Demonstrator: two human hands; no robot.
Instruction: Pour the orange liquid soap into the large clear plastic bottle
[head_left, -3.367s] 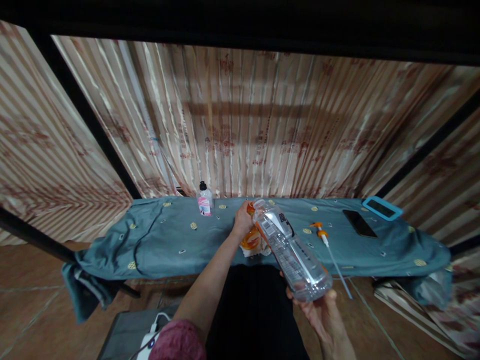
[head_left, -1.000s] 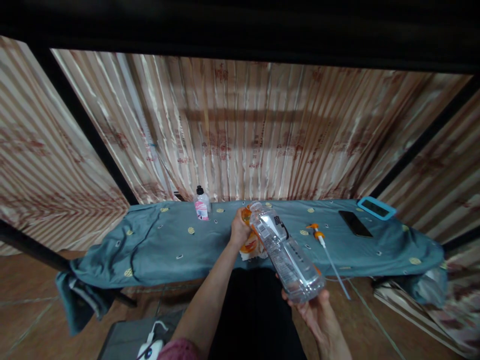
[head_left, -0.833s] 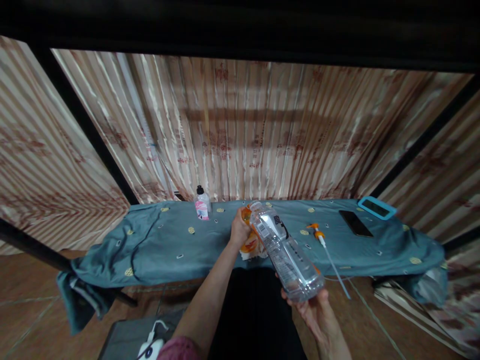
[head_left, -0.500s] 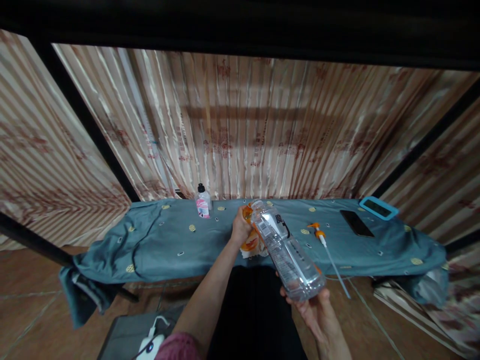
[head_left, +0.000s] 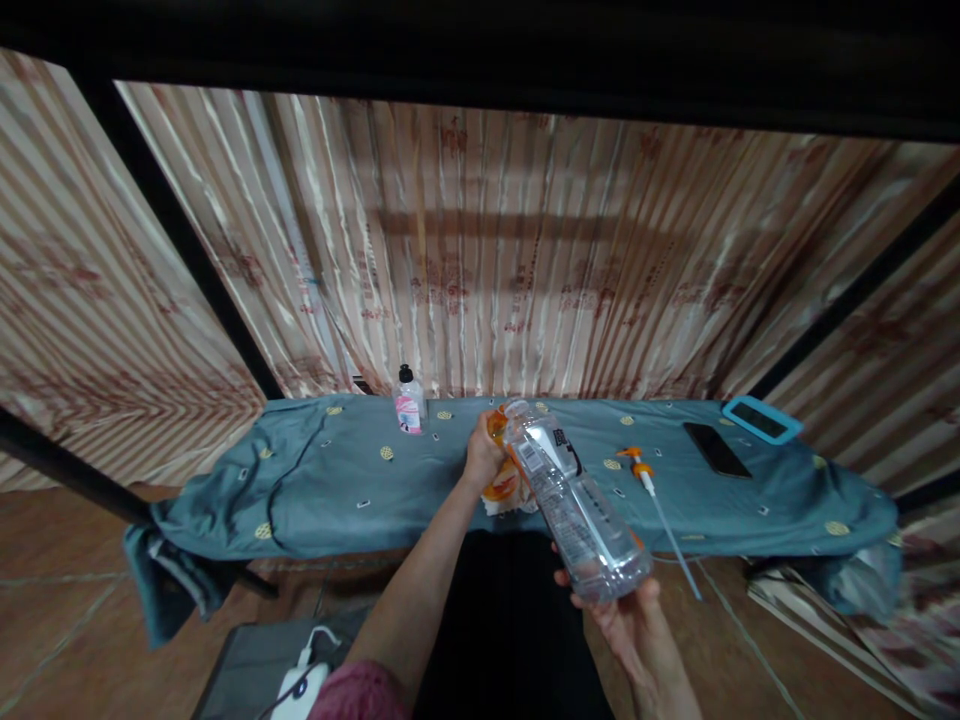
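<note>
Fingers of the right hand (head_left: 634, 625) cupped under the base of a tilted clear bottle (head_left: 574, 500), left hand (head_left: 482, 458) closed around an orange bottle (head_left: 501, 482) (partly hidden) on the teal cloth (head_left: 315, 490), clear bottle's mouth beside it, pump sprayer (head_left: 651, 487) lying nearby.

I see striped curtains (head_left: 525, 260) along the far wall, black frame bars (head_left: 187, 240) crossing them, a teal-clothed table (head_left: 322, 490), and brown tiled floor (head_left: 67, 620) in dim light.

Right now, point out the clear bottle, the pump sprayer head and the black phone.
clear bottle (head_left: 574, 505), head view, mid-body.
pump sprayer head (head_left: 636, 463), head view, orange top.
black phone (head_left: 716, 449), head view, screen centre.
</note>
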